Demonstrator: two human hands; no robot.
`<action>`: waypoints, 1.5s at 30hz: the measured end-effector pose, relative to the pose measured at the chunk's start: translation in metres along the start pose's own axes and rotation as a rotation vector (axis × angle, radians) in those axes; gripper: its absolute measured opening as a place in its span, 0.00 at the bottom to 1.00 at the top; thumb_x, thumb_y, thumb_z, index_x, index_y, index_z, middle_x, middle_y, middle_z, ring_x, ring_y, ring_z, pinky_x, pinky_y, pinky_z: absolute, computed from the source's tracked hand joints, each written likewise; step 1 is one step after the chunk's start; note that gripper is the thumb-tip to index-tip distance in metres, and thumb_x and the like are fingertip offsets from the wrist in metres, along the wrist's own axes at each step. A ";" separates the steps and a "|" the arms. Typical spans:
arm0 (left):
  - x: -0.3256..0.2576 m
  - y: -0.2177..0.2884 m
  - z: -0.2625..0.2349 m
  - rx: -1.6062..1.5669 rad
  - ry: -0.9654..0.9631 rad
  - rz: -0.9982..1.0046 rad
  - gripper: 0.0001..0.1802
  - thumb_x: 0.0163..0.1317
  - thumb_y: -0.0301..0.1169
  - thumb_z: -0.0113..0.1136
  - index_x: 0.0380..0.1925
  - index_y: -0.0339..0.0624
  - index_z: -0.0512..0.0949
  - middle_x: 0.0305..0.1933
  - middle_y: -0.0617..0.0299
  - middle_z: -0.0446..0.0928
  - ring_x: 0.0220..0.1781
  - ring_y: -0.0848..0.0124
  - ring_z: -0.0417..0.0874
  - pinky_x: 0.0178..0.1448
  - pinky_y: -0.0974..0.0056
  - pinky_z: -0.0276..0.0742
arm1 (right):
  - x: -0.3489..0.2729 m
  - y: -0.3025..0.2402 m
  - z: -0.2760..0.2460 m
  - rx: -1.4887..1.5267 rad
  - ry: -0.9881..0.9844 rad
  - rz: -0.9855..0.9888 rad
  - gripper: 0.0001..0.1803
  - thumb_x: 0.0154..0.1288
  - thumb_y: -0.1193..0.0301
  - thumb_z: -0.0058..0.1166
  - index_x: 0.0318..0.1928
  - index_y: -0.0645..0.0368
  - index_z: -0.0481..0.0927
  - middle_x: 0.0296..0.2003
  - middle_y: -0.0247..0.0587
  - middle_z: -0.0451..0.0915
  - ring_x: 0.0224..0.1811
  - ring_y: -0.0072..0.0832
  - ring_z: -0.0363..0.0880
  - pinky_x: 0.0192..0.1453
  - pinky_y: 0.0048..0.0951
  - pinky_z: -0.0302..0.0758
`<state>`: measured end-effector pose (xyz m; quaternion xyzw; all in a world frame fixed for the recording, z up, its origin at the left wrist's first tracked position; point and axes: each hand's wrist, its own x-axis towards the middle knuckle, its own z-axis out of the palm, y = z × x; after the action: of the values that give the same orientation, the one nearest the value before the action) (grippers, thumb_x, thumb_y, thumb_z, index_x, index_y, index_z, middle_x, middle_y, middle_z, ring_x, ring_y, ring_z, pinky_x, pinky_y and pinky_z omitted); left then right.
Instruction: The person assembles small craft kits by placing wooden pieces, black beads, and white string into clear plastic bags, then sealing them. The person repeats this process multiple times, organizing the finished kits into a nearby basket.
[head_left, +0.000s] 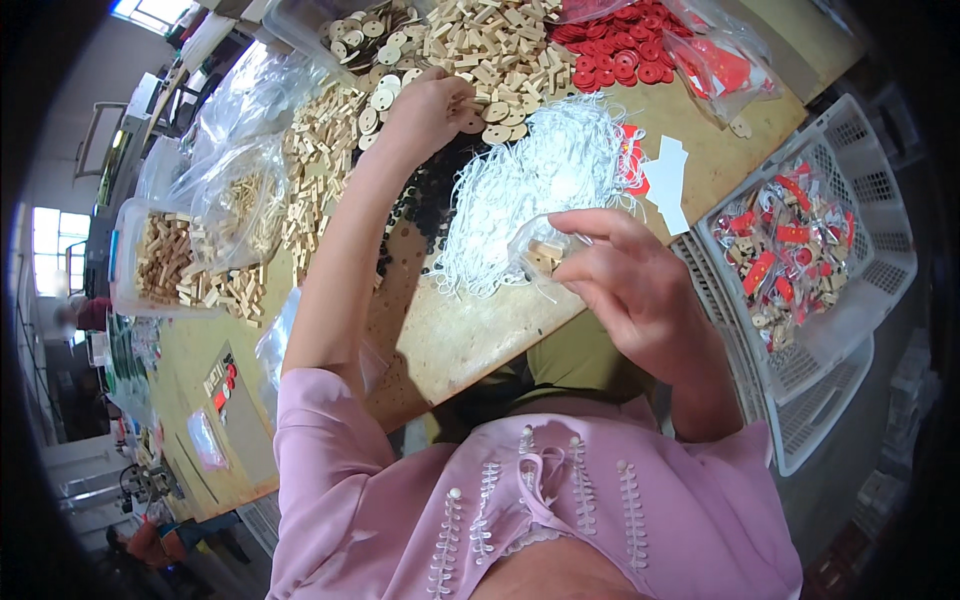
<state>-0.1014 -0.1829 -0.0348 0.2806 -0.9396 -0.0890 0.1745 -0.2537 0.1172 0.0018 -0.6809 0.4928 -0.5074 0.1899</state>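
I read the small clear plastic bag (540,252) as the thing in hand: it sits at the fingertips of my right hand (625,280), just above the near edge of the wooden table (470,330), with a few pale wooden pieces showing through it. The bag's mouth seems to face left and away from me, toward the heap of white string loops (545,170), which it touches or nearly touches; I cannot tell its long axis for sure, because the film is crumpled. The right hand pinches it, thumb below and fingers curled over the top.

My left hand (425,110) is well apart from the bag, stretched far up the table with the arm almost straight. Its fingers are bent down into the pile of round wooden discs (375,100) and small wooden blocks (490,45); whether they have closed on a piece I cannot tell, since the knuckles hide the tips. So the supply lies up and left of the bag, and the left hand is the nearer 1 to it, while the right alone holds the bag.

Further out: red discs (615,50) in a bag at the top, a white mesh basket (880,250) of filled packets at my right, and a clear tub of wooden sticks (165,265) at my left.
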 end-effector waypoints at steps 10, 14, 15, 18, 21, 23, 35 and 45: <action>0.025 -0.012 0.017 0.115 -0.083 0.000 0.10 0.62 0.32 0.69 0.40 0.38 0.83 0.36 0.58 0.82 0.40 0.58 0.86 0.47 0.58 0.82 | -0.003 0.006 -0.002 0.065 0.050 0.001 0.15 0.57 0.91 0.62 0.42 0.63 0.82 0.54 0.52 0.82 0.48 0.39 0.86 0.48 0.32 0.82; 0.018 -0.010 0.009 -0.732 -0.017 -0.265 0.14 0.69 0.37 0.63 0.48 0.41 0.80 0.35 0.66 0.79 0.37 0.74 0.82 0.39 0.68 0.79 | -0.005 0.008 -0.002 0.063 0.051 -0.004 0.15 0.57 0.91 0.63 0.43 0.63 0.82 0.54 0.52 0.82 0.46 0.39 0.87 0.46 0.31 0.82; 0.020 -0.005 0.009 -0.956 -0.028 -0.337 0.14 0.70 0.37 0.61 0.49 0.40 0.79 0.36 0.66 0.78 0.36 0.75 0.82 0.38 0.69 0.78 | -0.005 0.008 -0.002 0.055 0.055 -0.006 0.15 0.57 0.91 0.63 0.43 0.64 0.82 0.54 0.53 0.82 0.45 0.39 0.87 0.46 0.31 0.82; 0.023 0.006 0.010 -1.556 -0.051 -0.503 0.15 0.73 0.36 0.57 0.52 0.39 0.77 0.35 0.67 0.77 0.30 0.75 0.78 0.32 0.73 0.76 | -0.004 0.008 -0.003 0.030 0.054 -0.030 0.15 0.57 0.91 0.63 0.43 0.63 0.82 0.54 0.52 0.82 0.47 0.40 0.87 0.47 0.32 0.83; 0.033 0.015 0.017 -1.641 -0.114 -0.742 0.17 0.73 0.36 0.57 0.56 0.40 0.76 0.33 0.68 0.76 0.29 0.76 0.78 0.30 0.72 0.75 | -0.003 0.007 -0.004 0.017 0.061 -0.019 0.15 0.57 0.91 0.63 0.42 0.63 0.82 0.53 0.51 0.83 0.49 0.41 0.86 0.48 0.33 0.83; 0.033 -0.003 0.030 -1.137 -0.226 -0.427 0.14 0.71 0.33 0.61 0.53 0.40 0.80 0.33 0.64 0.82 0.32 0.76 0.83 0.31 0.70 0.77 | -0.003 0.005 -0.005 0.004 0.057 -0.011 0.15 0.57 0.91 0.63 0.42 0.62 0.82 0.53 0.50 0.83 0.50 0.41 0.86 0.49 0.34 0.83; 0.014 0.015 0.021 -0.819 0.097 -0.121 0.08 0.66 0.28 0.70 0.44 0.40 0.87 0.38 0.71 0.85 0.33 0.84 0.77 0.35 0.74 0.72 | 0.001 0.002 -0.013 -0.028 0.018 -0.008 0.11 0.62 0.87 0.59 0.43 0.63 0.80 0.54 0.51 0.80 0.49 0.48 0.83 0.52 0.39 0.80; -0.093 0.129 -0.095 -0.844 -0.199 -0.059 0.14 0.67 0.23 0.61 0.52 0.41 0.82 0.32 0.74 0.71 0.32 0.86 0.67 0.35 0.74 0.64 | 0.015 -0.021 -0.005 -0.133 -0.047 -0.060 0.05 0.64 0.83 0.58 0.40 0.64 0.82 0.50 0.51 0.83 0.46 0.43 0.85 0.48 0.36 0.80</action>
<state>-0.0571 -0.0305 0.0610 0.2016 -0.8247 -0.4969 0.1797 -0.2476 0.1145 0.0274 -0.7182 0.5004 -0.4627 0.1405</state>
